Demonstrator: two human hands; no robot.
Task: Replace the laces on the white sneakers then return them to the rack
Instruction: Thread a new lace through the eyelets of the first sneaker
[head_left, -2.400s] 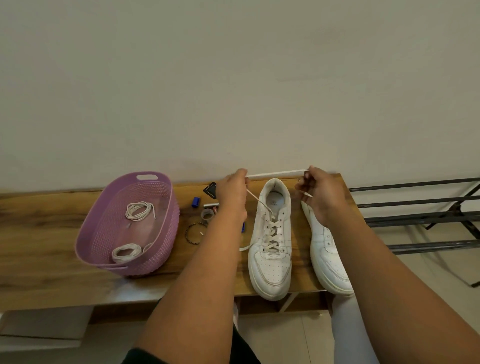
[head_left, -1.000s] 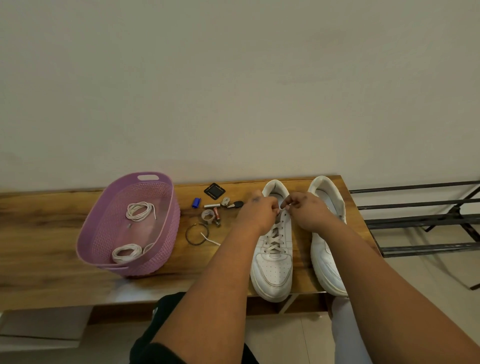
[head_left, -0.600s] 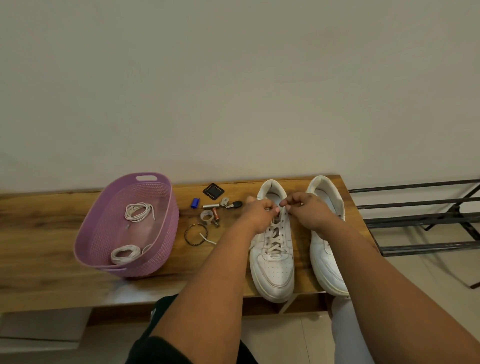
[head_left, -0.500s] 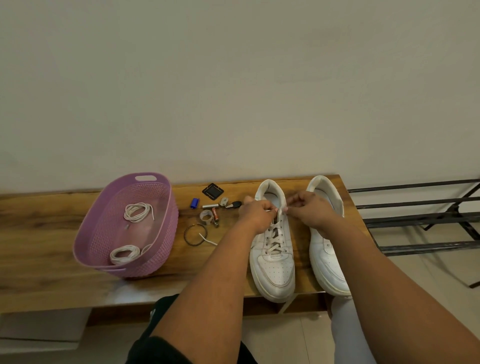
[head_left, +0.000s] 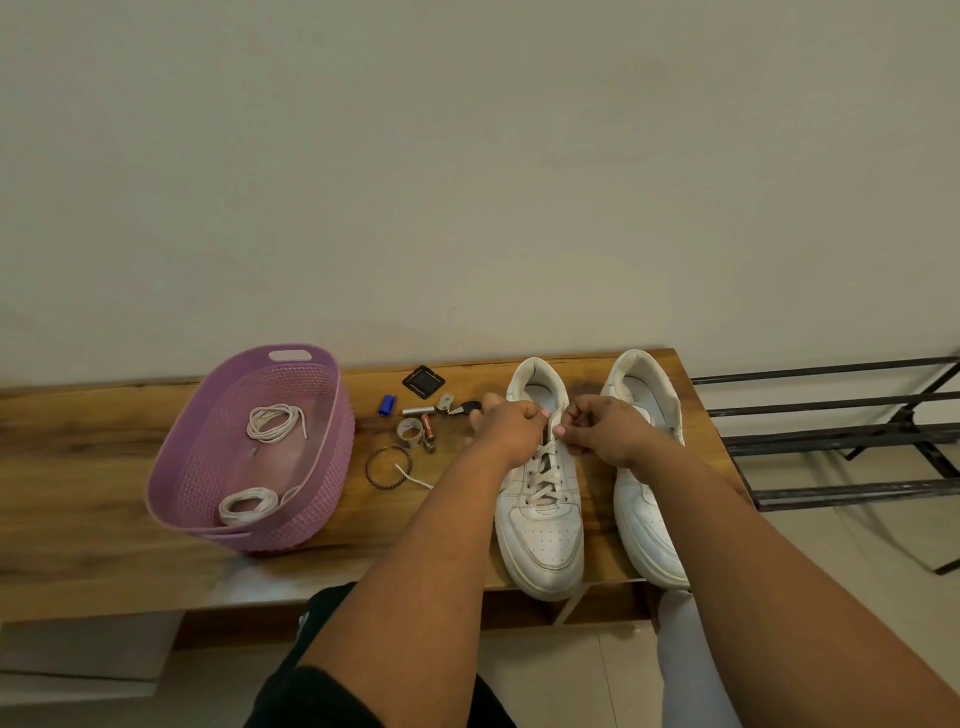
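Observation:
Two white sneakers stand toe-toward-me on the wooden bench. The left sneaker has a lace crossed through its eyelets. My left hand and my right hand meet over its top eyelets, each pinching the lace with closed fingers. A loose lace end lies on the bench left of my left forearm. The right sneaker stands beside it, partly hidden by my right arm; no lace shows on it.
A purple plastic basket at the left holds two coiled white laces. Small items lie between basket and sneakers: a blue cap, batteries, a tape roll, a bangle, a black square. A black metal rack stands right of the bench.
Earlier my hands held the lace stretched high and apart above the left sneaker. They have come down together onto its top eyelets and stay there, shifting only slightly.

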